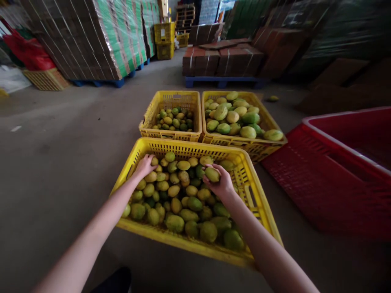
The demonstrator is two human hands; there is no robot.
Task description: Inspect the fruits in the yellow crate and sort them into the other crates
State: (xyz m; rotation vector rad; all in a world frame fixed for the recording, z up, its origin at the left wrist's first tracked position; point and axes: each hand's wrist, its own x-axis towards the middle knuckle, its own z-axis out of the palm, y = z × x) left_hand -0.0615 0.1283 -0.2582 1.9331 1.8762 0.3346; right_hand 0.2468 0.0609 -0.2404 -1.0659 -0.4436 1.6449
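Note:
A large yellow crate (256,191) full of yellow and green lemons stands in front of me. My right hand (224,183) is over its right part, fingers wrapped round a yellow-green lemon (212,175). At the crate's far left corner, my left hand (144,166) has its fingers curled on a smaller lemon (154,161); its fingertips are partly hidden. Larger, greener lemons (174,223) lie along the near side, and smaller yellow ones (174,191) fill the middle.
Behind it stand a yellow crate (149,116) of small lemons and another (271,112) of large ones. A red crate (308,179) is at the right. One loose fruit (273,98) lies on the floor. Wrapped stacks (122,36) and boxes on a blue pallet (221,81) are farther back.

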